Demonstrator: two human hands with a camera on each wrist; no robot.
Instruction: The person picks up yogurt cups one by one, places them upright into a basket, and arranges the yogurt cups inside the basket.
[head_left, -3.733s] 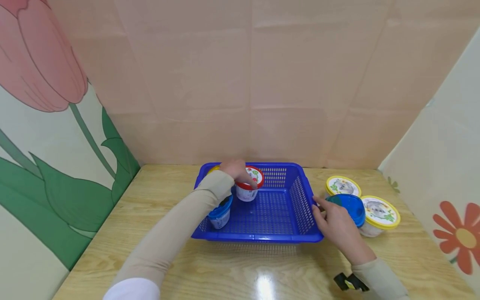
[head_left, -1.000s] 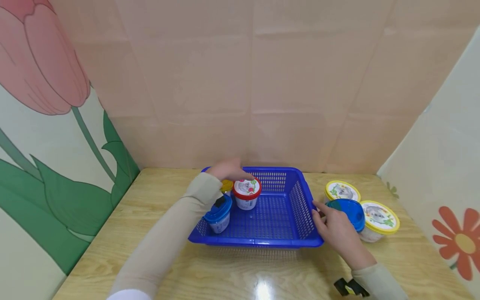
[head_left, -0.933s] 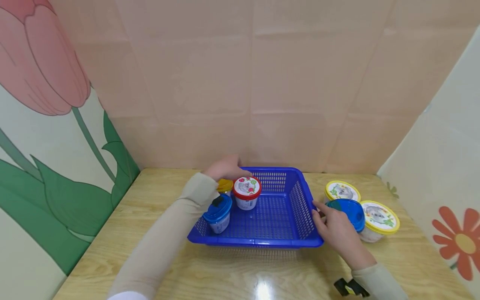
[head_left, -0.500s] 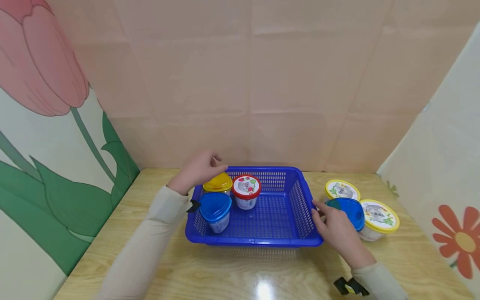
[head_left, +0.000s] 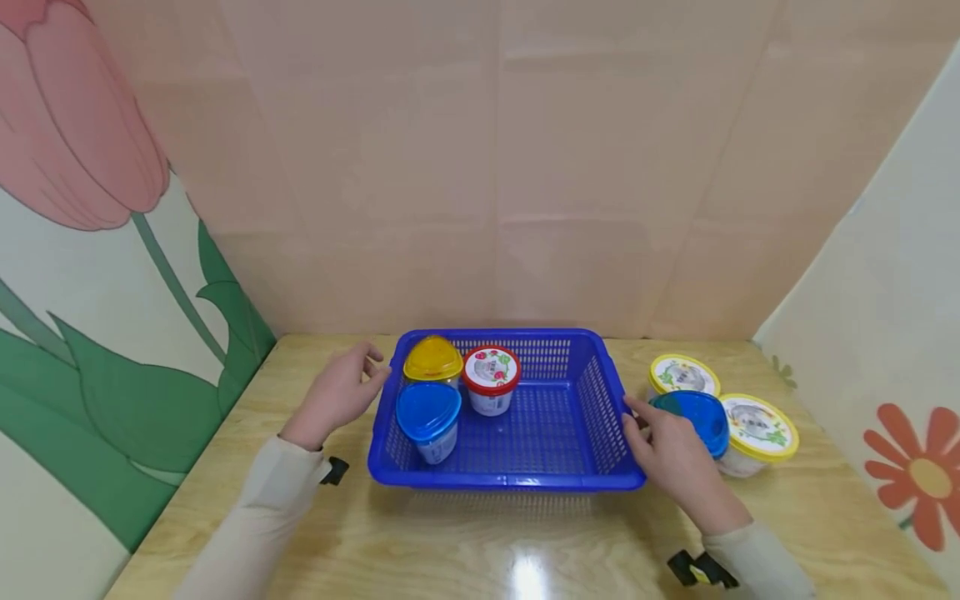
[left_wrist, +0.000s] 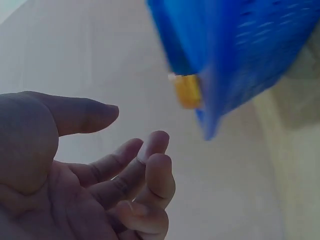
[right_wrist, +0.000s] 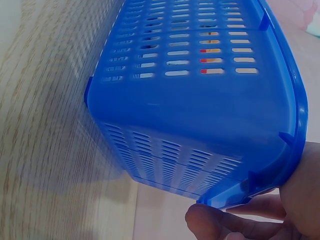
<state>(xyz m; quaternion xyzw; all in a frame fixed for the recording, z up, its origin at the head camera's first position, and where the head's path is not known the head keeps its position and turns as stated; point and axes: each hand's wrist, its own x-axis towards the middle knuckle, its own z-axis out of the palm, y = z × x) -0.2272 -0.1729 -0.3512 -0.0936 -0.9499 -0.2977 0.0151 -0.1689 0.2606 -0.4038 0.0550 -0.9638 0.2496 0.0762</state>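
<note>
Three tubs (head_left: 491,392) placed in the basket (head_left: 543,433); three outer tubs (head_left: 757,427), right of it, seemingly pending.
Its rim (head_left: 507,482) is gripped by the right hand (head_left: 678,460); left of it, the left hand's (head_left: 337,393) fingers are parted, empty.

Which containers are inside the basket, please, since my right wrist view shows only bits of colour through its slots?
Observer: A yellow-lidded tub, a blue-lidded tub and a red-rimmed tub.
Operator: Thank you; is anything held at the opposite end, please?
Observer: No; the left hand is left of the basket, apart from it, holding nothing.
Operator: And what stands outside, please?
Observer: Two yellow-rimmed tubs and a blue-topped container, right of the basket.
</note>
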